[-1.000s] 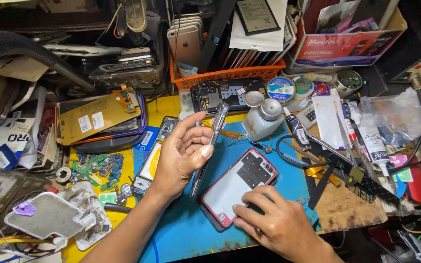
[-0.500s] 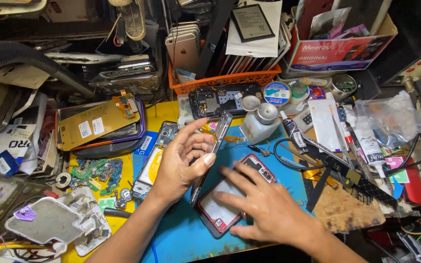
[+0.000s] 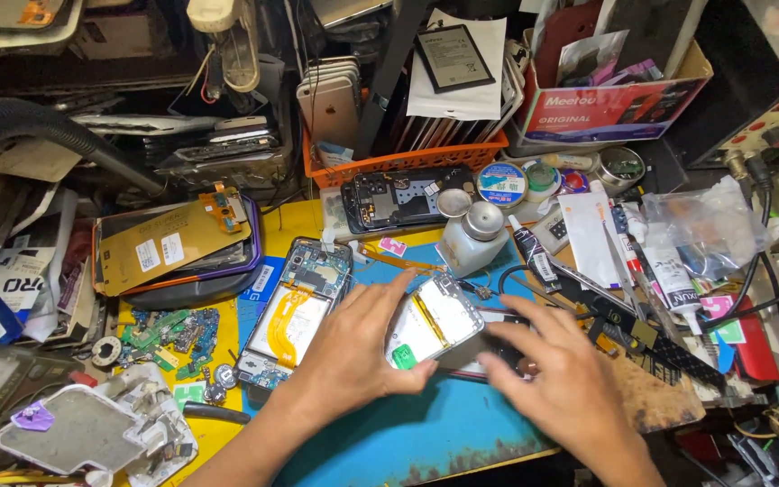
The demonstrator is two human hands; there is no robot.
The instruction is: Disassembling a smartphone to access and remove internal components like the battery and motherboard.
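Cluttered tabletop (image 3: 426,442) with a blue mat fills our view. Nearest us, our hands meet over it: the left hand (image 3: 353,361) grips the lower edge of an opened phone frame (image 3: 433,321), held tilted just above the mat, and the right hand (image 3: 561,379) curls its fingers round the frame's far, dark end. We judge the frame light, thin and fragile, best held by its side rails, off the inner parts. Beside it lies another opened phone (image 3: 295,316); beyond stand a white solvent bottle (image 3: 475,236) and an orange basket (image 3: 403,162)
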